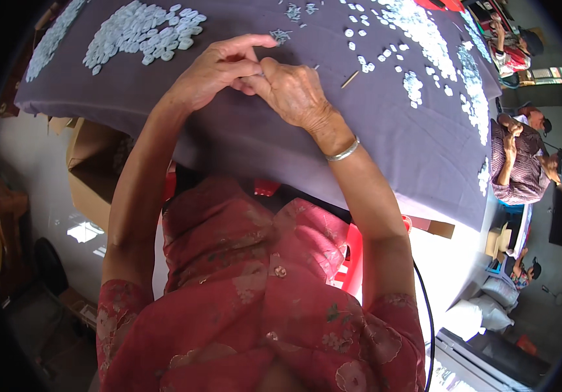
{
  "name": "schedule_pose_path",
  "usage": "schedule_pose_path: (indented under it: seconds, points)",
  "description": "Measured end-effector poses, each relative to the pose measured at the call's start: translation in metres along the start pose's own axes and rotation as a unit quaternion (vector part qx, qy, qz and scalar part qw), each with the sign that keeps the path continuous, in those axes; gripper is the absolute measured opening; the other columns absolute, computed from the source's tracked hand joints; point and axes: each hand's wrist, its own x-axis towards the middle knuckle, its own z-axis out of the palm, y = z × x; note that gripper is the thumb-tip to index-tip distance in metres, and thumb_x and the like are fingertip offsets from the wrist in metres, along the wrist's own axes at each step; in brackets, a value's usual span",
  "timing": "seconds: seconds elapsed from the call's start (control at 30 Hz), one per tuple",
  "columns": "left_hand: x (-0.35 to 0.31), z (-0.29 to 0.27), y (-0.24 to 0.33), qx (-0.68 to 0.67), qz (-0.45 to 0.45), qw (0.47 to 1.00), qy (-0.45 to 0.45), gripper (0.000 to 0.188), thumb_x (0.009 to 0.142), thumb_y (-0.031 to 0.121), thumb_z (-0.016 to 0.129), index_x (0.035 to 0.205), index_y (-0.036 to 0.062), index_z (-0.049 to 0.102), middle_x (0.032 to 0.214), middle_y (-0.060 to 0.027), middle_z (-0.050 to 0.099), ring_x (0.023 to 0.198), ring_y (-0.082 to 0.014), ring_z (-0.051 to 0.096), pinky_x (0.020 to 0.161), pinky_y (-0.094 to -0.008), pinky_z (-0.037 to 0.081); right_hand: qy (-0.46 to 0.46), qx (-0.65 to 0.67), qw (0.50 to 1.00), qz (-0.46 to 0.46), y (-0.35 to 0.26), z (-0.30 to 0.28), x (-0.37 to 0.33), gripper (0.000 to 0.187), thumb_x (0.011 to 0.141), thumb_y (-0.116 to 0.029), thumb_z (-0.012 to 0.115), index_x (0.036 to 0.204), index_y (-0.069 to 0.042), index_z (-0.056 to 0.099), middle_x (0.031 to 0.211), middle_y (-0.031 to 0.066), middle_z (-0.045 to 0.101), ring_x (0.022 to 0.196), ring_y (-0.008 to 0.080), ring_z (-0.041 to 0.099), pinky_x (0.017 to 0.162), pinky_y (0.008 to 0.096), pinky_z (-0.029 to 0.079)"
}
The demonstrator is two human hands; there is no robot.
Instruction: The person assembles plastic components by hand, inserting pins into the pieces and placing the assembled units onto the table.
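Observation:
My left hand [219, 70] and my right hand [290, 91] meet above the near part of a table with a grey-purple cloth [385, 144]. Thumb and fingers of both press together at the fingertips, and whatever they pinch is too small and covered to make out. One left finger stretches out past the pinch. Just beyond the fingertips lies a small heap of thin grey-blue pin-like pieces [281, 36]. To the left of my hands is a pile of small whitish oval pieces [142, 31]. A short thin tan stick [350, 79] rests to the right.
Small white pieces [418, 29] are scattered across the table's right side, with a cluster [413, 88] nearer me. An open cardboard box [91, 170] stands below the table at left. Several other people sit or stand at the right, one in a striped shirt [523, 160].

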Motion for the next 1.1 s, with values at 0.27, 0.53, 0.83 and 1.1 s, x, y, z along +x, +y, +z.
schedule_pose_path:
  seconds: [0.27,0.53,0.83,1.1]
  points:
    - [0.002,-0.013,-0.01,0.075,0.04,0.985,0.15,0.026,0.085,0.008,0.06,0.111,0.01,0.055,0.076,0.0018,0.054,0.067,-0.0058,0.053,0.058,-0.0204,0.047,0.038,0.014,0.997,0.061,-0.004,-0.007,0.002,0.032,0.083,-0.032,0.066,0.078,-0.005,0.05,0.064,0.0126,0.06,0.062,0.034,0.061,0.052,0.0407,0.048]
    - [0.003,-0.068,-0.029,0.457,0.132,0.787,0.392,0.013,0.082,0.011,0.061,0.094,0.0119,0.063,0.078,-0.0077,0.062,0.067,-0.0218,0.061,0.059,-0.0354,0.047,0.195,0.036,0.974,0.111,0.023,-0.024,0.0,0.018,0.078,-0.01,0.069,0.079,-0.006,0.052,0.067,0.008,0.057,0.06,0.0229,0.059,0.056,0.0334,0.048]
    - [0.002,-0.061,-0.029,0.458,0.136,0.752,0.455,0.017,0.079,0.007,0.061,0.096,0.0103,0.064,0.081,-0.0061,0.057,0.065,-0.0225,0.058,0.061,-0.0375,0.047,0.237,-0.041,0.936,0.257,0.109,-0.068,-0.028,0.012,0.081,-0.01,0.065,0.087,-0.002,0.06,0.077,0.0109,0.064,0.068,0.0186,0.063,0.067,0.0312,0.052]
    - [0.007,-0.038,-0.033,0.377,0.195,0.795,0.432,0.021,0.079,0.0,0.062,0.099,0.007,0.064,0.081,-0.0039,0.056,0.064,-0.0144,0.055,0.06,-0.0283,0.046,0.279,-0.24,0.833,0.413,0.238,-0.13,-0.097,0.008,0.079,-0.014,0.062,0.084,-0.008,0.063,0.082,0.0124,0.065,0.078,0.0297,0.064,0.073,0.0398,0.05]
